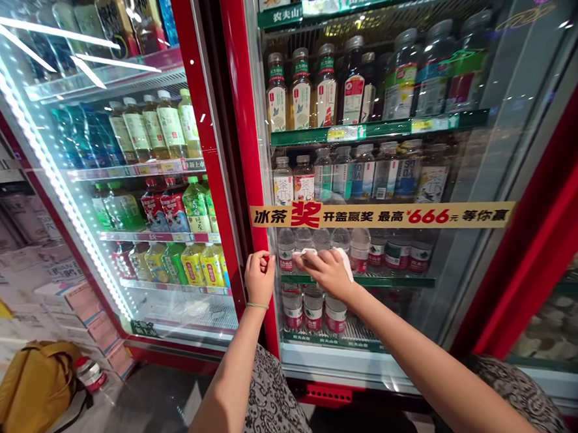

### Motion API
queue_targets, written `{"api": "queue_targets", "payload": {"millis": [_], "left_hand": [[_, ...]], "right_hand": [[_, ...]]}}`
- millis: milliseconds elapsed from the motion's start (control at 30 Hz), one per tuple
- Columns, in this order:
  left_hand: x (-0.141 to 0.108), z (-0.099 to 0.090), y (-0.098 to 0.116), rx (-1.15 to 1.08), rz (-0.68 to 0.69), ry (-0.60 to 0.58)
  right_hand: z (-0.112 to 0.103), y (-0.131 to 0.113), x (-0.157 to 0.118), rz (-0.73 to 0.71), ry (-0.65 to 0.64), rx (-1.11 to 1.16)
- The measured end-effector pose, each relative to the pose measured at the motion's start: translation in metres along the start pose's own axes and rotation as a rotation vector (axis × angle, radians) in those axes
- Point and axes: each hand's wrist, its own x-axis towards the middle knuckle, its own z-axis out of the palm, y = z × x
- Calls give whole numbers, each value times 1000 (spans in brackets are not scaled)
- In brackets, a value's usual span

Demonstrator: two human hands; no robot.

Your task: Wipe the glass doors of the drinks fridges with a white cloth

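Upright in front of me stands a red-framed fridge with a glass door (450, 252). My right hand (325, 270) presses a white cloth (345, 262) against the glass, below a beige banner (384, 217) with red and black writing. Just left of it, my left hand (260, 273) has its fingers curled at the red door frame (245, 129); whether it grips the edge is hidden. A thin band circles the left wrist. Rows of drink bottles (313, 309) show through the glass.
On the left is a second lit fridge (167, 294) with bottles on its shelves. Stacked cartons (78, 301) stand beyond it. A mustard backpack (36, 387) and a red-labelled bottle (90, 374) are on the floor at the lower left.
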Motion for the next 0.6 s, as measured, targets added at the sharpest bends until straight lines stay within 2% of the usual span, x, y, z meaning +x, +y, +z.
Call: {"api": "queue_targets", "payload": {"millis": [67,200,233,333,367,500,533,600], "left_hand": [[0,0,0,3,6,-4],[-1,0,1,15,12,-2],[-1,0,1,18,14,-7],[-2,0,2,29,23,-25],[-3,0,2,34,25,-29],[-7,0,5,57,31,-47],[-8,1,7,62,34,-54],[-10,2,10,69,42,-68]], "right_hand": [[-2,0,-1,93,4,-32],[-5,1,0,-112,20,26],[-6,1,0,-93,18,25],[-6,2,-1,149,-19,-4],[-6,2,-2,169,-33,4],[-4,3,-8,-86,-32,65],[-5,4,-10,-89,-28,54],[-8,4,-12,40,-38,-1]]}}
